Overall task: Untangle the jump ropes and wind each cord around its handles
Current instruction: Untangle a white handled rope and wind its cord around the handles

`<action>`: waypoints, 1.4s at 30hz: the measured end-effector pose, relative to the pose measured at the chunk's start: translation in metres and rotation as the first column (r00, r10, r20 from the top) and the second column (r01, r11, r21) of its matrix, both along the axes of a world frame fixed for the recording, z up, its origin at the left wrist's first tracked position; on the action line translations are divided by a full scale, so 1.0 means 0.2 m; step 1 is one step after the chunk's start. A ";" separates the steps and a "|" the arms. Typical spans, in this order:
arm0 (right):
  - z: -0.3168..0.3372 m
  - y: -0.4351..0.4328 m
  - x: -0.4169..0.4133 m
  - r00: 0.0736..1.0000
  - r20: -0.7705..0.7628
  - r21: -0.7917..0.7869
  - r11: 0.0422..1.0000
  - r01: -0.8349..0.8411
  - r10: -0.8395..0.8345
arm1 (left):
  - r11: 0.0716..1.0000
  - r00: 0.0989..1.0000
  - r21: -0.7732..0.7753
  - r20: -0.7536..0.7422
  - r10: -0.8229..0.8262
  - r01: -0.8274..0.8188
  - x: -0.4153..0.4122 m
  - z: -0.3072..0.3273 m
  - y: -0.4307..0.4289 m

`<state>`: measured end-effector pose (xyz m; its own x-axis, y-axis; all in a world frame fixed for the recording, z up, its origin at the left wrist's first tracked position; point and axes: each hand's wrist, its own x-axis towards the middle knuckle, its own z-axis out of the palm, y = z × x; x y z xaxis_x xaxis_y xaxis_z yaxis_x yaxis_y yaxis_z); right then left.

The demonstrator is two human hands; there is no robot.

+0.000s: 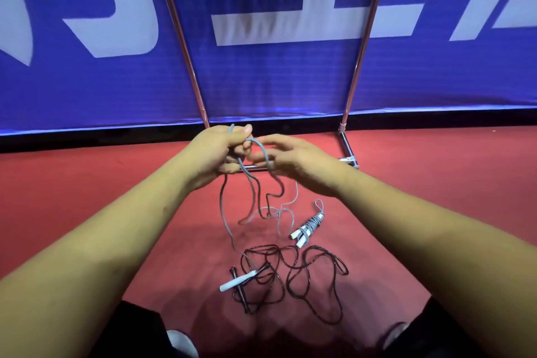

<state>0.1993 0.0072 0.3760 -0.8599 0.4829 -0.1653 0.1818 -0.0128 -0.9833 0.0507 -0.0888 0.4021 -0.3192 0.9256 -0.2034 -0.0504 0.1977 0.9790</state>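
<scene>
Red floor (436,197), left hand (225,151) and right hand (293,160) both pinching the thin grey cord (223,212), its white plastic handle (238,280) lying straight below.

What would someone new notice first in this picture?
The left hand and right hand hold a loop of grey cord up at centre, against a blue banner. Below on the red floor lies a tangled black jump rope, with an already wound grey rope to its right.

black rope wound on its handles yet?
No: the black rope lies in loose tangled loops on the red floor, with no cord wrapped around its handles.
</scene>
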 end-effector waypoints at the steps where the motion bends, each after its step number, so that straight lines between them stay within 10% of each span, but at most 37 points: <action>1: 0.00 -0.03 -0.01 0.997 -0.026 -0.025 0.997 -0.074 0.073 | 1.000 1.000 0.016 0.022 0.005 -0.005 0.00 0.01 0.00; 5: 0.03 -0.09 -0.02 0.984 -0.100 -0.135 0.978 -0.159 0.146 | 1.000 1.000 0.019 0.010 -0.004 0.004 -0.03 0.03 0.01; 10: 0.01 -0.08 -0.01 0.984 0.083 0.108 0.980 -0.168 0.160 | 0.997 0.997 0.024 -0.004 0.080 -0.080 -0.05 0.02 0.01; 19: -0.08 -0.20 -0.09 0.993 0.067 0.073 0.992 -0.105 0.101 | 0.938 0.705 0.066 0.678 0.209 -0.341 -0.02 0.00 0.05; 26: 0.02 -0.11 -0.08 0.998 -0.056 -0.079 0.997 0.023 -0.028 | 0.972 0.946 0.042 0.243 0.215 -0.231 -0.07 -0.04 0.05; 33: 0.21 0.04 -0.06 0.891 -0.325 -0.483 0.866 0.131 -0.316 | 0.982 0.917 0.138 0.359 -0.171 0.129 0.02 -0.22 0.01; 42: 0.30 0.07 -0.05 0.795 -0.374 -0.671 0.731 0.122 -0.477 | 0.947 0.848 -0.050 -0.432 -0.306 0.316 0.11 -0.40 -0.01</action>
<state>0.1894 0.0219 0.4355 -0.7230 0.6824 -0.1079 -0.4406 -0.5757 -0.6888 0.0721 -0.0910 0.3217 -0.0647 0.9937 -0.0918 0.4357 0.1108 0.8933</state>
